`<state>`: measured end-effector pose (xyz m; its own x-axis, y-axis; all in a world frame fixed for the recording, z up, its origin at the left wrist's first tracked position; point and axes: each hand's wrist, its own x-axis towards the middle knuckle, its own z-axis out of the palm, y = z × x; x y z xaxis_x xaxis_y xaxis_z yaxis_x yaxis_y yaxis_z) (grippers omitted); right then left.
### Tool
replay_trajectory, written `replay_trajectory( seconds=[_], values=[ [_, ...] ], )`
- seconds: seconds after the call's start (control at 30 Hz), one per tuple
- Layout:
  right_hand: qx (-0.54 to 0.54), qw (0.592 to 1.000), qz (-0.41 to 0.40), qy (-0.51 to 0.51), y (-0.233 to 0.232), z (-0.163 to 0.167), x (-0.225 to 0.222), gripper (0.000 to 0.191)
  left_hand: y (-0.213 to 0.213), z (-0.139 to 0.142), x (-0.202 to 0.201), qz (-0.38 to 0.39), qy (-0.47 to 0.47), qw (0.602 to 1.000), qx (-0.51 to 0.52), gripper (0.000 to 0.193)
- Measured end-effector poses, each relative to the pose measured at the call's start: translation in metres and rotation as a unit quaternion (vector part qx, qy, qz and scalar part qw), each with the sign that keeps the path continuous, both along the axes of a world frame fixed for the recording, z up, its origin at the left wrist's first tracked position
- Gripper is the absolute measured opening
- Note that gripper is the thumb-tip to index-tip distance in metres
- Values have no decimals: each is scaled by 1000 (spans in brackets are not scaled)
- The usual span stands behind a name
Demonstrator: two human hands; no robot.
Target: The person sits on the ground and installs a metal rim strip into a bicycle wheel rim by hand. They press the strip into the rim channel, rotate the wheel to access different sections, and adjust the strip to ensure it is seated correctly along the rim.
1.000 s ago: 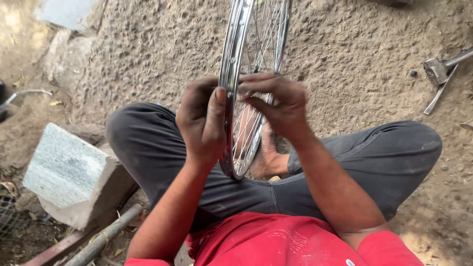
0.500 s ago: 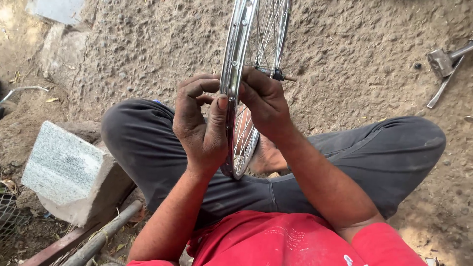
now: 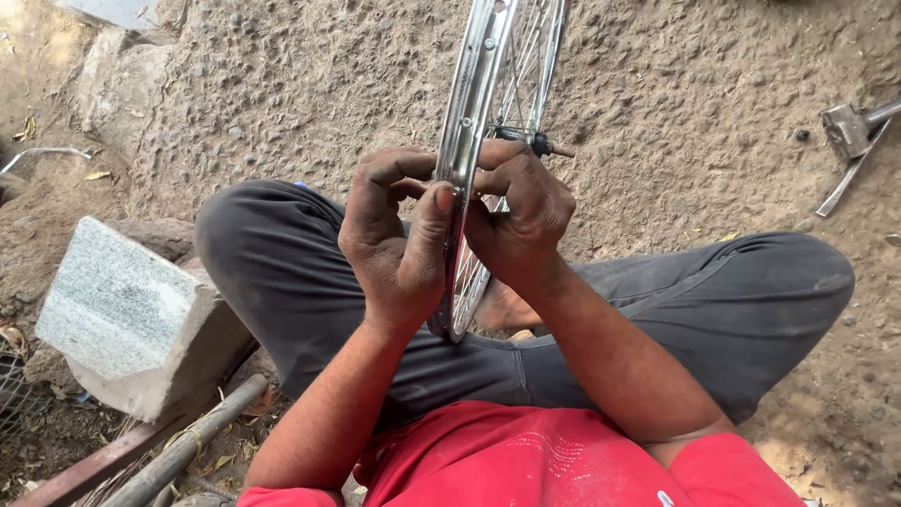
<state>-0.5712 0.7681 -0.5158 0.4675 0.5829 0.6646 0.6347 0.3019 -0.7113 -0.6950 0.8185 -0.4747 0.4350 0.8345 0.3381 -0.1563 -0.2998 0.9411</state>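
Note:
A silver spoked bicycle wheel rim (image 3: 481, 70) stands upright between my crossed legs, its lower edge resting near my lap. My left hand (image 3: 394, 239) grips the rim from the left, thumb pressed on its outer face. Opposite it, my right hand (image 3: 521, 211) closes over the rim and spokes from the right side. The wheel's dark hub axle (image 3: 537, 144) pokes out just above my right knuckles. Both hands are grimy and nearly touch each other around the rim.
A grey stone block (image 3: 127, 314) sits at my left knee, with a metal pipe (image 3: 183, 451) and bar below it. A metal tool (image 3: 849, 141) lies on the rough dirt ground at far right. A thin curved wire (image 3: 42, 155) lies far left.
Both hands have slid closer together and tightened on the rim; the right hand moved from an open reach over the rim to a closed grip lower down. The wheel stays upright.

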Motion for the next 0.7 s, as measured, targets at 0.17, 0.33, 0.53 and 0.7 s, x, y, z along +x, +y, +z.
replay_trajectory(
  seconds=[0.17, 0.33, 0.53, 0.7],
  values=[
    [-4, 987, 130, 96, -12, 0, 10, 23, -2, 0, -1, 41, -14, 999, 12, 27],
    [-58, 969, 208, 121, -9, 4, 22, 16, 0, 0, -7, 16, -13, 1000, -2, 41],
    [-53, 989, 107, 84, -3, -1, 10, 15, 2, 4, -4, -59, -8, 998, -22, 35],
    [-30, 990, 130, 49, -9, -7, 21, 21, 5, 4, -4, -41, 0, 999, 23, 21]
  ],
)
